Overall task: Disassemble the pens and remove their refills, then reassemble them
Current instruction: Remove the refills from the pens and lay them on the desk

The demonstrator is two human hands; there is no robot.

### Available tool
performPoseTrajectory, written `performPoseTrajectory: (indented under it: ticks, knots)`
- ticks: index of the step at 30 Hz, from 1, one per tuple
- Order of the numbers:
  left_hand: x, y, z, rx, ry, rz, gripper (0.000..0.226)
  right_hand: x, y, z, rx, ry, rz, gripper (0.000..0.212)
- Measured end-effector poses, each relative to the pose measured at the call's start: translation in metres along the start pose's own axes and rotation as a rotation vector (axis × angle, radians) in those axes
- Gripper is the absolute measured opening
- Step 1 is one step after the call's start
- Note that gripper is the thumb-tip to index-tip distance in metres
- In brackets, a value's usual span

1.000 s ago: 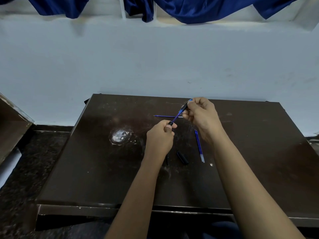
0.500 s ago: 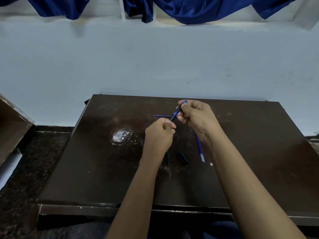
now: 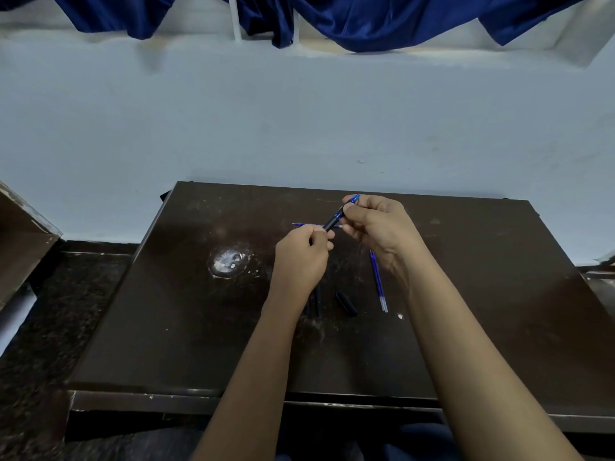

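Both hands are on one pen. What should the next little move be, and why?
Probably twist the two ends of the pen against each other: the left hand pinches its lower end, the right hand its upper end. Whether that loosens or tightens it I cannot tell; refills lie on the table.

I count two hands, left hand (image 3: 301, 257) and right hand (image 3: 379, 227), with one pen (image 3: 334, 219) gripped between them. On the one table (image 3: 199, 327) I make out two blue refills: the far refill (image 3: 304, 224) at twelve o'clock from the left hand, and the near refill (image 3: 377, 279) at six o'clock from the right hand; whether that one is really a pair I cannot tell. There is one short black piece (image 3: 346, 303) at six o'clock from the pen, and what look like two thin dark pieces (image 3: 317, 299) beside the left wrist.
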State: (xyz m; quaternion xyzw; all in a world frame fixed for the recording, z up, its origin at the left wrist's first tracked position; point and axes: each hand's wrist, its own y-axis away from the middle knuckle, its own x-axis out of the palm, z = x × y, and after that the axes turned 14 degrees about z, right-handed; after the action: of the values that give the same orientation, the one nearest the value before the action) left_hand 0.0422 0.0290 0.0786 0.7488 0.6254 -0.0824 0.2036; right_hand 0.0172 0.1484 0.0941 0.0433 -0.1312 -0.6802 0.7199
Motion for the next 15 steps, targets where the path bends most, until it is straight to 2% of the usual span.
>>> performPoseTrajectory:
  ticks: [6, 8, 10, 12, 15]
  knots:
    - [-0.003, 0.009, -0.001, 0.102, -0.075, -0.013, 0.013, -0.002, 0.01, 0.004, 0.003, -0.022, 0.005, 0.012]
    - [-0.003, 0.01, -0.002, 0.062, -0.059, 0.011, 0.019, 0.001, 0.014, -0.001, -0.004, -0.07, -0.009, 0.014]
    - [-0.002, 0.009, -0.004, 0.007, -0.027, 0.039, 0.035, 0.002, 0.017, -0.007, -0.02, -0.13, -0.042, 0.014]
    - [-0.002, 0.009, -0.004, 0.014, -0.062, 0.038, 0.04, 0.002, 0.019, -0.013, -0.026, -0.166, -0.062, 0.01]
    - [-0.005, 0.012, -0.001, 0.092, -0.154, -0.011, 0.023, 0.002, 0.019, -0.019, -0.02, -0.186, -0.043, 0.008]
